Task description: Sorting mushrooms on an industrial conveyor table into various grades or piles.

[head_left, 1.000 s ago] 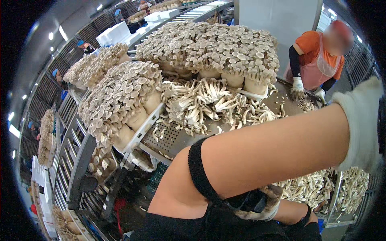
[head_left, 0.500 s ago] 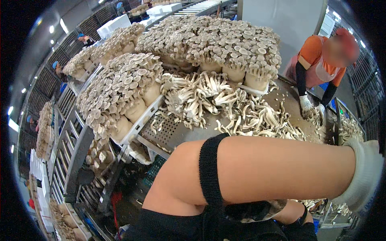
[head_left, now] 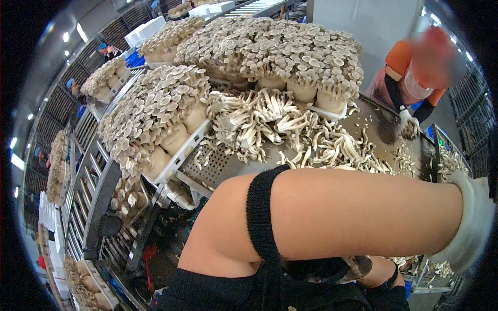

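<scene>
My left arm stretches across the front to the right, a black band around it near the elbow. On my left hand (head_left: 468, 224) is a white glove, seen mostly at its cuff; the fingers are cut off by the dark rim. Loose mushrooms (head_left: 441, 268) show below that wrist. Part of my right arm, with a black band, shows low at the right, but its hand is out of sight. Beyond my arm, a heap of cut mushrooms (head_left: 264, 122) lies on the metal worktable (head_left: 228, 168). What either hand holds, if anything, cannot be made out.
Mushroom blocks stand in a white tray (head_left: 182, 155) at left and more clusters (head_left: 290, 57) behind. A roller conveyor (head_left: 85, 199) runs along the left. Across the table at right, a co-worker (head_left: 410, 78) in an orange top has a gloved hand (head_left: 410, 125) over mushroom pieces.
My left arm has shifted slightly, its band moving left. The co-worker's hands have drawn back and up. At the back left, a gap has opened between mushroom trays on the conveyor.
</scene>
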A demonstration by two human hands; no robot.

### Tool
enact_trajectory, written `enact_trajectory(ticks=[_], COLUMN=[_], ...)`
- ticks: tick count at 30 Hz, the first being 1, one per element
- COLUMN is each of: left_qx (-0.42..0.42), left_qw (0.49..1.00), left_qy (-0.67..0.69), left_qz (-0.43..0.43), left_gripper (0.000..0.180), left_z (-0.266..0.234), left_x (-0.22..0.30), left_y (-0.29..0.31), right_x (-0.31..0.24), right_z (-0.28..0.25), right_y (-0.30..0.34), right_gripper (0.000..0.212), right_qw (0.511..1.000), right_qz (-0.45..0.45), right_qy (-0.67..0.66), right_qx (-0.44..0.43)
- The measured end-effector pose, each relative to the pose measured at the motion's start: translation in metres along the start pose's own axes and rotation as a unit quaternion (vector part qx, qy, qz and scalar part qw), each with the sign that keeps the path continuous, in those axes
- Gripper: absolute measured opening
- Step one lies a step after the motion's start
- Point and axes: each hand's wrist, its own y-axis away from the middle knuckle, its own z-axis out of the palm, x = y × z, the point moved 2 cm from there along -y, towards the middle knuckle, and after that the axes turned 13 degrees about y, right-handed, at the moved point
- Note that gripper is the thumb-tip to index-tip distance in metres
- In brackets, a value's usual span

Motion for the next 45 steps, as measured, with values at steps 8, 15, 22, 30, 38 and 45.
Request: enact_trajectory(ticks=[8,15,22,30,38,45], left_qx=[0.0,-0.003,-0.105,-0.087,-0.173,-0.153], left_qw=[0.997,0.991,0.977,0.88,0.869,0.88], left_qy=[-0.059,-0.111,-0.186,0.026,0.218,0.231], left_qz=[0.039,0.074,-0.008,-0.466,-0.408,-0.385], left_gripper=[0.022,0.024,0.033,0.024,0.087,0.084], left_z=[0.015,0.026,0.053,0.107,0.186,0.2], left_x=[-0.006,-0.004,-0.021,-0.002,0.045,0.042], left_y=[-0.007,-0.009,-0.025,0.083,0.078,0.078], right_x=[-0.006,-0.011,0.026,0.205,0.246,0.244], right_z=[-0.003,-0.009,-0.042,-0.191,-0.22,-0.203], right_y=[-0.008,-0.015,-0.042,-0.064,-0.047,-0.008], right_gripper=[0.054,0.051,0.045,0.022,0.019,0.046], right_qw=[1.0,1.0,0.974,0.893,0.869,0.83], right_qz=[0.006,0.008,0.044,0.265,0.276,0.406], right_qy=[-0.007,-0.015,0.18,-0.071,-0.062,0.257], right_qx=[0.001,0.005,-0.128,0.358,0.405,0.285])
